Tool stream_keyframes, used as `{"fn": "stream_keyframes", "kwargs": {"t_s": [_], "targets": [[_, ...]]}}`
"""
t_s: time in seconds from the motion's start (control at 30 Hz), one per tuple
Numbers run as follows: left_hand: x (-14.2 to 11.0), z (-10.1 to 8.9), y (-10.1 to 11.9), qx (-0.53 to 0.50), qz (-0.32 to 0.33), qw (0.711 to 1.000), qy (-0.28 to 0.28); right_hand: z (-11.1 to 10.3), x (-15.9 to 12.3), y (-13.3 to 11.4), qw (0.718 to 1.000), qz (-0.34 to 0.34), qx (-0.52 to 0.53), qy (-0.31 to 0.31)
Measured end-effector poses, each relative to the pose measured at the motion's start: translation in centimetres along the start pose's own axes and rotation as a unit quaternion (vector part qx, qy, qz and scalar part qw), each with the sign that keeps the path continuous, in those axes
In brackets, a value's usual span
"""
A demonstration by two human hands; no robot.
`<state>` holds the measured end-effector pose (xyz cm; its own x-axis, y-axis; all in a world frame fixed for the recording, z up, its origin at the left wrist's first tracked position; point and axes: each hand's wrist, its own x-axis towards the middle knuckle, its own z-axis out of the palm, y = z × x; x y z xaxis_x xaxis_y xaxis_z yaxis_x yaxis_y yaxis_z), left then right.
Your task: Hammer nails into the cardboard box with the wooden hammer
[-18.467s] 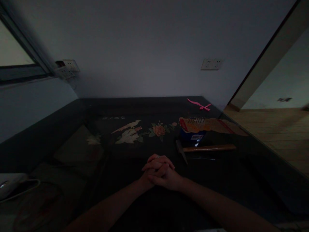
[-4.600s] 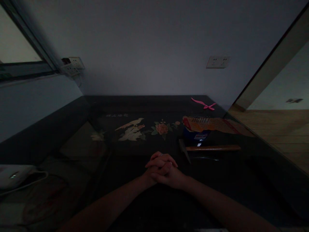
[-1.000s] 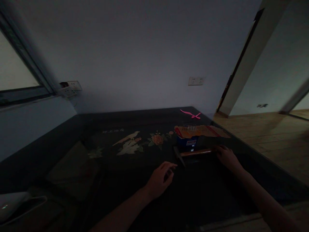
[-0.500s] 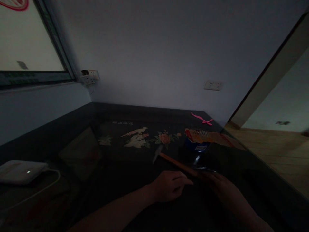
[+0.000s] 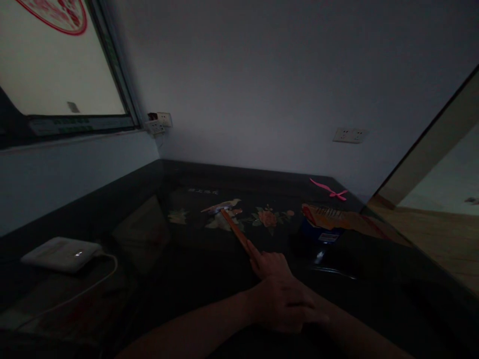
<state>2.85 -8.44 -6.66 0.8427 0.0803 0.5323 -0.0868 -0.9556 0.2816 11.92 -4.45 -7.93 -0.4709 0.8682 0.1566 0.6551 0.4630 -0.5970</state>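
Note:
My right hand (image 5: 270, 264) is closed round the wooden handle of a hammer (image 5: 238, 232). The hammer points forward and left, its metal head over the bird picture on the dark tabletop (image 5: 209, 264). Lying across my right wrist and forearm is my left hand (image 5: 286, 304), its fingers loosely bent and partly spread, with nothing visible in them. Dim light hides where the left fingertips end. To the right of the hands stands a blue box (image 5: 322, 234) with a torn piece of cardboard (image 5: 327, 217) on top, holding a row of thin dark pieces.
A pink ribbon (image 5: 331, 191) lies near the table's far right corner. On the left sits a white device (image 5: 62, 253) with a white cable (image 5: 101, 279). A dark shiny object (image 5: 327, 270) lies before the blue box. Walls border the table behind and left.
The hammer has swung left and forward with my right hand. My left hand has moved right and now crosses over my right forearm. The view has turned slightly left.

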Motion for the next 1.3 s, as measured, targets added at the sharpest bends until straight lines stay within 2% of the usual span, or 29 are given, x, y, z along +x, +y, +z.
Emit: {"fn": "stream_keyframes", "kwargs": {"t_s": [0.1, 0.17, 0.3, 0.4, 0.53, 0.63, 0.73, 0.83, 0.9, 0.97, 1.1, 1.2, 1.3], "targets": [[-0.1, 0.1, -0.3, 0.019, -0.001, 1.0, -0.002, 0.7, 2.4, -1.6, 0.988, 0.09, -0.123, -0.015], [-0.1, 0.2, -0.5, 0.044, -0.008, 0.999, -0.019, 1.0, 3.7, -2.4, 0.977, 0.124, -0.174, -0.023], [-0.3, 0.4, -0.9, 0.088, -0.016, 0.995, -0.033, 1.8, 6.3, -3.4, 0.961, 0.157, -0.225, -0.028], [-0.3, 0.3, -1.1, 0.106, -0.008, 0.994, -0.014, 2.6, 8.2, -3.9, 0.959, 0.168, -0.228, -0.021], [-0.4, 0.1, -1.1, 0.131, -0.016, 0.991, 0.01, 3.1, 9.9, -4.6, 0.964, 0.182, -0.194, -0.006], [-0.4, -0.1, -1.0, 0.141, -0.026, 0.99, 0.012, 2.6, 10.0, -4.8, 0.974, 0.185, -0.132, 0.001], [-0.4, -0.1, -0.8, 0.137, -0.026, 0.99, 0.027, 1.0, 8.5, -3.6, 0.984, 0.177, -0.031, 0.006], [-0.5, 0.1, -0.5, 0.121, -0.022, 0.991, 0.046, -1.6, 5.1, -0.5, 0.977, 0.189, 0.097, 0.018], [-0.4, 0.1, -0.5, 0.108, -0.021, 0.992, 0.059, -3.8, 1.8, 2.2, 0.959, 0.218, 0.179, 0.04], [-0.3, 0.0, -0.5, 0.092, -0.032, 0.993, 0.073, -6.2, -2.0, 5.1, 0.931, 0.254, 0.248, 0.087], [0.1, -0.3, -0.7, 0.048, -0.057, 0.993, 0.087, -11.2, -8.8, 9.9, 0.846, 0.314, 0.36, 0.237], [0.3, -0.3, -0.7, 0.024, -0.068, 0.994, 0.084, -14.3, -11.3, 12.1, 0.771, 0.33, 0.419, 0.348], [0.4, -0.2, -0.7, 0.024, -0.068, 0.995, 0.07, -16.4, -11.3, 13.4, 0.707, 0.33, 0.468, 0.415]]}}
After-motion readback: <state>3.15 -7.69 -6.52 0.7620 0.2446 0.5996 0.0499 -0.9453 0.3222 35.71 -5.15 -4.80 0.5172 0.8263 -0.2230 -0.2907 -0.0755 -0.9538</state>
